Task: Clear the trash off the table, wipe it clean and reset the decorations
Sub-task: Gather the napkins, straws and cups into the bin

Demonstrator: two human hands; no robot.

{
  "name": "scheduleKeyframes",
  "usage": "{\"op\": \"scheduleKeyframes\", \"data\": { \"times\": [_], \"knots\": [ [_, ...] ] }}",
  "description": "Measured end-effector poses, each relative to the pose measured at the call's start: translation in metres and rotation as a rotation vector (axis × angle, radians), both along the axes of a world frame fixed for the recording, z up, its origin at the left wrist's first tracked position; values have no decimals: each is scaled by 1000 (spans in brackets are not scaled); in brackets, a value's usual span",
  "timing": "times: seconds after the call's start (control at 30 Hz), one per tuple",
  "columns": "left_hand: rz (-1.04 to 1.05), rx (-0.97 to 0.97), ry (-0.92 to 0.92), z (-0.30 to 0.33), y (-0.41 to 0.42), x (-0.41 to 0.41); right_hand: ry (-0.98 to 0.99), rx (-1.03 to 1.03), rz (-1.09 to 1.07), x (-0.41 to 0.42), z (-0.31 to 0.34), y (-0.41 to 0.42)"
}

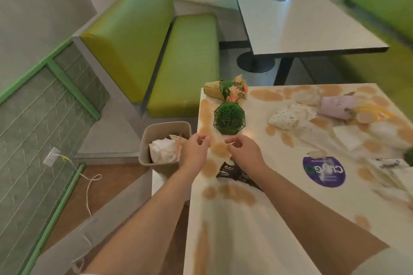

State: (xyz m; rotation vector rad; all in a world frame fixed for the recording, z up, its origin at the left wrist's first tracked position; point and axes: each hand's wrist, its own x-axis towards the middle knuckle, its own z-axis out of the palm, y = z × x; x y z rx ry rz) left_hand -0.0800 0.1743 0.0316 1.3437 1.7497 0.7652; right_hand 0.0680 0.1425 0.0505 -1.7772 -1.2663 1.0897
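A stained white table (279,196) is seen strewn with crumpled napkins (285,118) and a toppled lilac cup (333,107) at its far right side. A grey bin (166,128), already holding white paper, is set just beside the table's left edge. A caged green plant ball (229,118) and a flower cone (228,90) are kept at the near-left corner. The left hand (195,150) and right hand (244,152) are held curled above the edge, fingertips pinched together; whether a scrap is pinched cannot be told.

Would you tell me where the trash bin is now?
The trash bin stands on the floor left of the table, just beyond the left hand.
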Motion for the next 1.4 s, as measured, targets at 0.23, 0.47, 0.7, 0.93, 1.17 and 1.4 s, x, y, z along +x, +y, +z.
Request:
{"op": "scheduleKeyframes", "data": {
  "times": [0.23,0.47,0.7,0.93,1.17,1.4],
  "knots": [
    [-202,-42,-5,10,-71,131,-37,-76,-120,129,-4,-78],
    [-387,-129,-32,9,-132,243,-56,-109,-168,241,-9,-162],
    [-463,-134,-47,-3,-183,331,-97,-148,-252,336,-23,-228],
    [-572,-130,32,-27,-220,402,-127,-189,-365,412,-40,-276],
    [-712,-89,160,-45,-214,445,-284,-272,-497,467,-61,-292],
    [-873,72,336,-66,-206,484,-533,-372,-394,498,-80,-292]
  ]
}}
